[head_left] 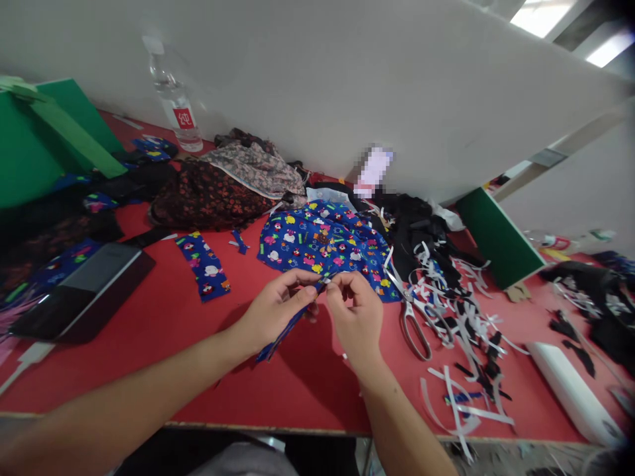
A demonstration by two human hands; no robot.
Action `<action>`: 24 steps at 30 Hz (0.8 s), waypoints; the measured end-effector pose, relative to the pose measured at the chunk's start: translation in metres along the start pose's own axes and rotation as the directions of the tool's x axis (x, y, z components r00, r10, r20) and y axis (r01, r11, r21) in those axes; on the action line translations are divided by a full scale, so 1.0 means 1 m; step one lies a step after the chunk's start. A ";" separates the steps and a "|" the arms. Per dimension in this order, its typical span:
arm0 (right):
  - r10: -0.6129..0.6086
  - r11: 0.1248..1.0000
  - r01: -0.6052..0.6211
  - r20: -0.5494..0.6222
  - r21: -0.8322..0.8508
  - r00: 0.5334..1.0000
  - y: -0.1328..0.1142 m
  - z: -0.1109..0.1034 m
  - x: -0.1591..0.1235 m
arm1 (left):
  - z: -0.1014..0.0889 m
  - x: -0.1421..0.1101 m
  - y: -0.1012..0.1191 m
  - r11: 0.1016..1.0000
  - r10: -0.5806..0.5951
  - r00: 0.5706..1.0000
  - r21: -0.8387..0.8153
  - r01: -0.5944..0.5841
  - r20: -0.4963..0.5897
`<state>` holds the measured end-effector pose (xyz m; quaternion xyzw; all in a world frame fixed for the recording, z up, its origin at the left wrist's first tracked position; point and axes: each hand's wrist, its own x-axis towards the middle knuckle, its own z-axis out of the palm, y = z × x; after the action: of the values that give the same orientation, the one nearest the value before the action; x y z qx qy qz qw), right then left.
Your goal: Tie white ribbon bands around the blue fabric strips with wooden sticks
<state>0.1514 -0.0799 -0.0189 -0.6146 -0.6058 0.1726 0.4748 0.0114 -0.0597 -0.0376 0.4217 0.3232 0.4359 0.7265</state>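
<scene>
A: From the head view, what did the left hand (278, 307) have?
B: A folded blue strip (288, 328), pinched between thumb and fingers, its loose end slanting down below that hand, just above the red worktop (317, 403).
A: And the right hand (358, 314)?
B: Its thumb and fingers were closed on the strip's far end, close to the left fingertips, where a small white bit (327, 281) showed.
A: What lay around them?
B: Just beyond both hands spread a blue printed cloth (322, 241). A flat printed piece (204, 268) lay to the left hand's left. Beside the right hand, on its right, were scissors (407, 297), with white and black scraps (469, 324) farther right.
</scene>
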 end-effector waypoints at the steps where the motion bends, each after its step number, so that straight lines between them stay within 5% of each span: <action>1: 0.020 1.000 -0.020 -0.004 0.005 1.000 0.001 0.000 0.000 | 0.000 0.000 0.001 1.000 -0.016 1.000 -0.021 0.016 -0.006; 10: 0.286 0.935 -0.262 -0.068 0.239 0.956 0.024 -0.004 0.017 | -0.001 0.001 0.014 0.961 -0.124 0.992 -0.250 0.120 -0.001; 15: 0.261 0.947 -0.251 0.023 -0.201 0.965 0.044 -0.018 0.034 | 0.002 -0.001 0.019 0.940 -0.146 0.989 -0.309 0.141 0.007; 18: 0.181 0.945 -0.170 0.011 -0.279 0.983 0.050 -0.024 0.038 | 0.002 -0.001 0.017 0.942 -0.164 0.986 -0.295 0.161 0.015; 21: 0.070 0.980 -0.080 -0.061 -0.184 0.996 0.048 -0.025 0.038 | 0.003 -0.001 0.013 0.951 -0.176 0.984 -0.251 0.178 0.030; 24: 0.175 0.975 -0.176 0.022 0.132 0.984 0.040 -0.021 0.034 | 0.003 -0.001 0.009 0.963 -0.180 0.982 -0.191 0.189 0.065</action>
<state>0.1979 -0.0495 -0.0283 -0.6318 -0.5386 0.2571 0.4946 0.0102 -0.0594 -0.0281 0.3264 0.2994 0.3861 0.8092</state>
